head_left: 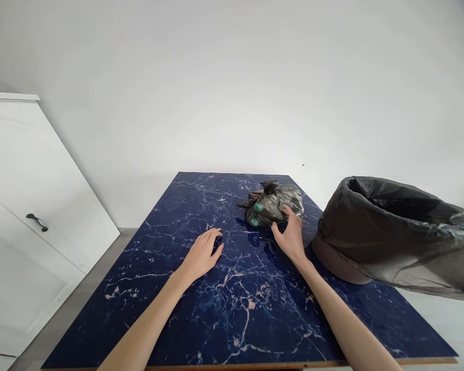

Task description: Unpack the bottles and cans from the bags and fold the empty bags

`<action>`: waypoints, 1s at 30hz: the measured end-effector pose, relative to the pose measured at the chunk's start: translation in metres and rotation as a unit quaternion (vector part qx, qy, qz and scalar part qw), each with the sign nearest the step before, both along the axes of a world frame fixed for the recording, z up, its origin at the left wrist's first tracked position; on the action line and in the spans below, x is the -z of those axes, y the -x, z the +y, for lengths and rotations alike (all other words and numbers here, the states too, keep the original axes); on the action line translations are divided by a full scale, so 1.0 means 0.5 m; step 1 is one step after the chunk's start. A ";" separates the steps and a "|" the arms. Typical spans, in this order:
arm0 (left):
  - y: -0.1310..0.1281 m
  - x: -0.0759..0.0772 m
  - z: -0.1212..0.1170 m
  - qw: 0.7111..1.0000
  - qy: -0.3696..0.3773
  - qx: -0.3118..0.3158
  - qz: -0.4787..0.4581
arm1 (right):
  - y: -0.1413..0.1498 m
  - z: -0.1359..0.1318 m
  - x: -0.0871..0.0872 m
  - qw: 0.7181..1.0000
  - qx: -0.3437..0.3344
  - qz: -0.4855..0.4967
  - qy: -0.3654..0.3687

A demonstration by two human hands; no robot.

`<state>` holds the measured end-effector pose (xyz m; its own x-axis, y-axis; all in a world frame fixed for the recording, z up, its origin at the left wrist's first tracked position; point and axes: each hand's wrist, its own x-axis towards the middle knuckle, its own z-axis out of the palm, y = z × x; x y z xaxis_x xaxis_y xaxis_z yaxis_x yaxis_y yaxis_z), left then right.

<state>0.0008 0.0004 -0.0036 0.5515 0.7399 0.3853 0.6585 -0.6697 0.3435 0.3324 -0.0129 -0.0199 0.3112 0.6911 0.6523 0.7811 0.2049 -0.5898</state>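
A knotted black plastic bag (272, 203) lies toward the far right of the blue marbled table (224, 309). Green round shapes, perhaps bottle caps, show through its thin film. My right hand (292, 234) is at the bag's near right side, thumb and fingers apart, its fingertips at or against the plastic; whether they press on it I cannot tell. Left of the bag, my left hand (204, 252) rests low over the tabletop with its fingers spread and nothing in them.
At the table's right side stands a brown bin (338, 260) with a black liner (390, 226) folded over its rim, overhanging the edge. A white cabinet (34, 257) with a dark handle is on the left. Behind the table rises a pale wall (232, 93).
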 end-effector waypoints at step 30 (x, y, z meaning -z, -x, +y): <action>0.000 -0.051 -0.004 0.954 -0.102 -0.160 -0.230 | 0.043 -0.020 -0.027 0.995 -0.025 0.041 -0.092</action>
